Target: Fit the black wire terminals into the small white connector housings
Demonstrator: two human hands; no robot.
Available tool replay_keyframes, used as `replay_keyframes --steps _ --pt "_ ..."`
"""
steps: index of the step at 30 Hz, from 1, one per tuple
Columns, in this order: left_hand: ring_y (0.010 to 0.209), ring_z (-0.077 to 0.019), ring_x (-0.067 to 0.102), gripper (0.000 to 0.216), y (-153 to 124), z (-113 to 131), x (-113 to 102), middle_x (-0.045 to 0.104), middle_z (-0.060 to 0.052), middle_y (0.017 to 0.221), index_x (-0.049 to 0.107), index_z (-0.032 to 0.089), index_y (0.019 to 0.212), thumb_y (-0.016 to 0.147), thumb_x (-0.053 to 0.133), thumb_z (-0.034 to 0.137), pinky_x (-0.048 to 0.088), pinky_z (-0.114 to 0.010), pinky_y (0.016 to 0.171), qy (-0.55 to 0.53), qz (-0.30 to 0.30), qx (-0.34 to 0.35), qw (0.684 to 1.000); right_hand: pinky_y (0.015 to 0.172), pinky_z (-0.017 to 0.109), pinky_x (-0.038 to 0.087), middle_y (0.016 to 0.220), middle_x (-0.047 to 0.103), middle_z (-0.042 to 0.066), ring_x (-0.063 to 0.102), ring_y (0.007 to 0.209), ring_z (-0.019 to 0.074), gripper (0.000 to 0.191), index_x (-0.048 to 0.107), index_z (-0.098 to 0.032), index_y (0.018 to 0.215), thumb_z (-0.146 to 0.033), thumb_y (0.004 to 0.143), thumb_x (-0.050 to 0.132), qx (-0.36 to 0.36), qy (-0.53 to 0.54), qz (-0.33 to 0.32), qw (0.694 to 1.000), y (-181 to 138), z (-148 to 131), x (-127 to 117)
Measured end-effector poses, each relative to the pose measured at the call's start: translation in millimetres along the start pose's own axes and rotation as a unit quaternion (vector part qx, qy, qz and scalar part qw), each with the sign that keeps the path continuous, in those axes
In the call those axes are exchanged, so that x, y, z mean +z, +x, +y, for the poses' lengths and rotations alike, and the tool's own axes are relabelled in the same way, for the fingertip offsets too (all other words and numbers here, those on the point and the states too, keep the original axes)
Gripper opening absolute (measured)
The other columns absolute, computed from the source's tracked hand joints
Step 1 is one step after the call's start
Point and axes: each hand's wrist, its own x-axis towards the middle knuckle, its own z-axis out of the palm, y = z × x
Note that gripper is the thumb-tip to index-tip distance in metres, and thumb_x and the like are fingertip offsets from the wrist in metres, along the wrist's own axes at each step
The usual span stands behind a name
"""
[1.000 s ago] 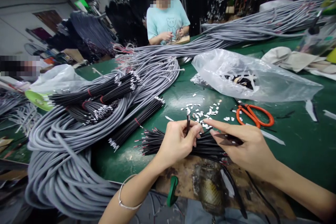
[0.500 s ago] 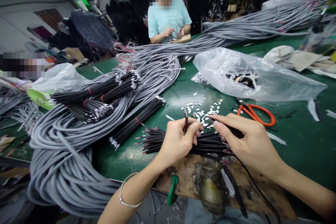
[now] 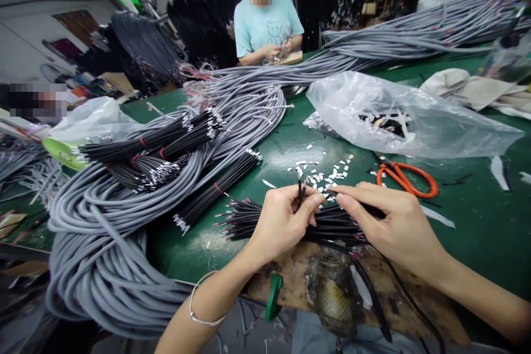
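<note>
My left hand [image 3: 282, 215] is closed in a pinch, with short black wires [image 3: 299, 188] standing up between its fingers. Close to its right, my right hand [image 3: 394, 221] pinches a slim dark object [image 3: 333, 192], whose kind I cannot make out. Part of that object is hidden under the palm. Beneath both hands lies a loose bundle of black wires [image 3: 240, 218] with red and pale stripped ends. Small white pieces [image 3: 317, 177] are scattered on the table just beyond my fingertips.
Orange-handled scissors [image 3: 410, 180] and a clear plastic bag [image 3: 448, 133] lie right. Tied black wire bundles [image 3: 218, 191] and coiled grey cables [image 3: 95, 243] fill the left. A wooden board [image 3: 286, 265] with a green clamp [image 3: 274, 297] is near me. A person [image 3: 267, 27] works opposite.
The wire end in my left hand has shifted slightly, and its pale tip no longer shows; a second end shows beside it. My right hand stays about where it was. The person opposite has brought their hands together.
</note>
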Motion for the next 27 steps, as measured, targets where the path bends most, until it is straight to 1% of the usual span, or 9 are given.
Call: replay_keyframes --steps 4,7,9,11,14,18,22,25,27 --pt "0.046 -0.0063 0.05 0.023 0.8 -0.4 -0.6 0.057 0.001 0.057 0.064 0.012 0.082 0.086 0.055 0.033 0.04 -0.016 0.045 0.03 0.008 0.005 1.0 0.062 0.024 0.047 0.073 0.067 0.0 0.061 0.064 0.0121 0.019 0.07 -0.019 0.095 -0.025 0.087 0.054 -0.008 -0.018 0.005 1.0 -2.3 2.5 0.3" --pt "0.052 -0.007 0.052 0.019 1.3 -0.5 0.6 0.058 0.0 0.066 0.063 0.013 0.08 0.079 0.063 0.032 0.042 -0.015 0.046 0.037 0.025 0.004 0.999 0.063 0.024 0.047 0.075 0.068 0.0 0.062 0.065 0.0121 0.019 0.07 -0.02 0.095 -0.025 0.087 0.054 -0.006 -0.027 0.01 1.0 -3.8 2.7 0.6" --pt "0.054 -0.0076 0.054 0.018 1.5 -0.5 1.6 0.059 0.0 0.068 0.061 0.013 0.075 0.074 0.069 0.029 0.044 -0.015 0.047 0.016 0.041 -0.01 0.999 0.063 0.024 0.047 0.077 0.069 0.0 0.062 0.066 0.0123 0.019 0.07 -0.02 0.095 -0.025 0.087 0.054 -0.009 -0.028 0.014 0.999 -4.5 2.0 1.1" --pt "0.053 -0.0076 0.056 0.017 1.7 -0.1 2.1 0.059 0.001 0.064 0.06 0.012 0.072 0.073 0.069 0.026 0.046 -0.015 0.048 -0.026 0.043 -0.029 0.998 0.063 0.025 0.047 0.077 0.069 0.001 0.062 0.067 0.0126 0.019 0.07 -0.019 0.096 -0.024 0.087 0.055 -0.014 -0.028 0.019 0.999 -4.7 1.4 1.7" --pt "0.051 -0.0084 0.059 0.014 2.5 1.7 0.4 0.061 0.0 0.058 0.061 0.011 0.074 0.077 0.066 0.024 0.048 -0.016 0.051 -0.075 0.01 -0.045 0.996 0.064 0.025 0.047 0.076 0.069 0.001 0.062 0.066 0.0126 0.019 0.07 -0.018 0.096 -0.023 0.087 0.054 -0.022 -0.023 0.017 0.999 -3.8 1.4 1.7" --pt "0.049 -0.0086 0.059 0.02 5.2 2.5 -5.1 0.06 -0.001 0.055 0.061 0.01 0.073 0.081 0.061 0.028 0.048 -0.017 0.05 -0.122 -0.058 -0.053 0.989 0.063 0.025 0.047 0.079 0.07 0.002 0.063 0.07 0.0135 0.018 0.071 -0.019 0.093 -0.023 0.086 0.054 -0.025 0.007 -0.005 1.0 -1.5 2.9 -1.1" --pt "0.042 -0.0066 0.054 0.031 7.7 0.1 -9.0 0.055 0.001 0.051 0.061 0.009 0.072 0.084 0.056 0.038 0.043 -0.016 0.043 -0.163 -0.124 -0.047 0.978 0.058 0.024 0.045 0.074 0.068 -0.001 0.059 0.064 0.012 0.017 0.07 -0.022 0.093 -0.027 0.086 0.055 0.016 0.055 -0.014 0.998 -0.4 2.7 -4.2" --pt "0.041 -0.0055 0.053 0.034 7.6 0.6 -8.6 0.054 0.002 0.05 0.061 0.009 0.071 0.083 0.056 0.041 0.041 -0.014 0.041 -0.174 -0.149 -0.061 0.971 0.059 0.025 0.044 0.079 0.066 0.0 0.059 0.068 0.0132 0.018 0.069 -0.022 0.095 -0.032 0.081 0.062 0.046 0.102 -0.008 0.994 0.0 2.4 -4.3" --pt "0.041 -0.0059 0.054 0.036 6.5 3.2 -7.0 0.056 0.001 0.05 0.061 0.009 0.07 0.081 0.059 0.043 0.042 -0.015 0.042 -0.173 -0.159 -0.079 0.969 0.059 0.025 0.043 0.077 0.063 0.001 0.057 0.068 0.0133 0.014 0.068 -0.021 0.088 -0.031 0.081 0.062 0.042 0.126 -0.014 0.991 0.5 2.8 -3.4"
